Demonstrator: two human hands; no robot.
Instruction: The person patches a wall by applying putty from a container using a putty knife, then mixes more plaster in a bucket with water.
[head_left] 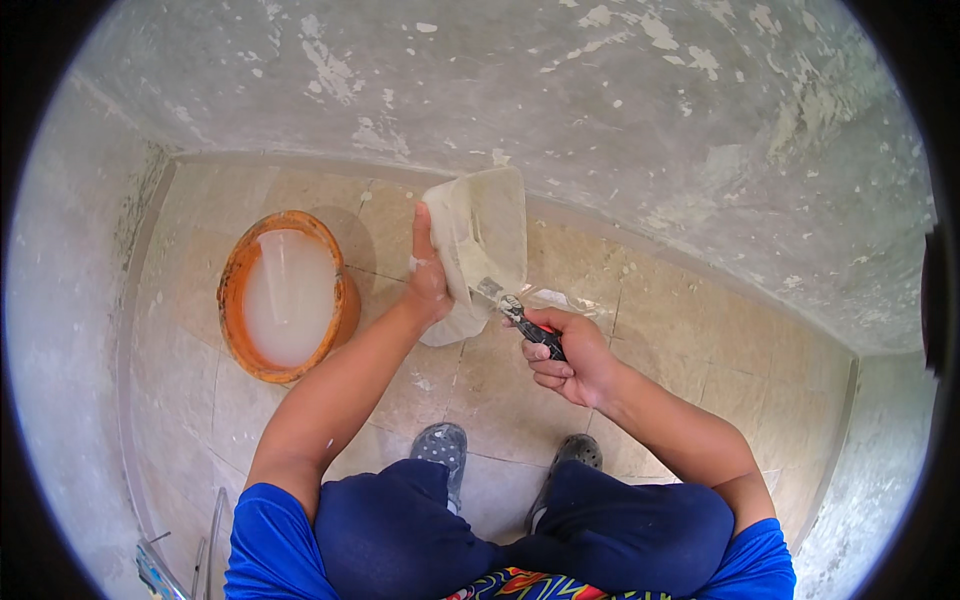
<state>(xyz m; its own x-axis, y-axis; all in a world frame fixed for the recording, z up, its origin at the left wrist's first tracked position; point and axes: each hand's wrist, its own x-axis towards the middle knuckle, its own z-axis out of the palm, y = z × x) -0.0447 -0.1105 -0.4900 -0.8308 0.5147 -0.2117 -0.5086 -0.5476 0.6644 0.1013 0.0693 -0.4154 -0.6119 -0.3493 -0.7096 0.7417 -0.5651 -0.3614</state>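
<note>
My left hand (pixel 428 272) grips a whitish plastic tub (pixel 497 205) from its left side, thumb up along the wall. The tub is tilted with its opening toward me, and pale paste or residue coats the inside. In my right hand (pixel 572 358) is a putty knife (pixel 514 310) with a black and red handle, my fingers wrapped round it. Its metal blade reaches into the tub near the lower rim; the blade's tip is hard to make out. White smears mark my left hand and some fingers of the right.
An orange bucket (pixel 345 305) of milky liquid, with a pale long object partly in it, stands on the tiled floor (pixel 660 400) at left. A patchy grey wall (pixel 620 90) rises ahead. Thin metal rods (pixel 214 530) lie at lower left. My shoes (pixel 441 447) are below the tub.
</note>
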